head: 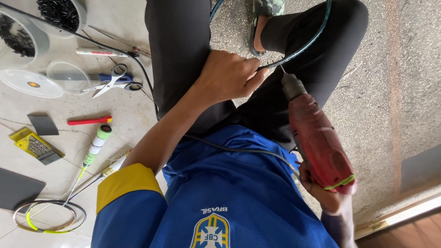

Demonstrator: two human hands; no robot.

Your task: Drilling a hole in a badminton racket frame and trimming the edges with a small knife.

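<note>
My left hand (228, 76) pinches the dark rim of a racket frame (307, 43) that curves across my black-trousered knees. My right hand (324, 195) grips a red electric drill (318, 138), held upright. Its bit tip touches the frame just right of my left fingers. A black cord (229, 148) runs from the drill across my blue shirt.
On the tiled floor at left lie scissors (112, 82), a red-handled tool (89, 121), clear tubs of small black parts (57, 13), a clear lid (30, 83), a yellow box of bits (36, 146), and two rackets (50, 216). My sandalled foot (264, 23) rests above.
</note>
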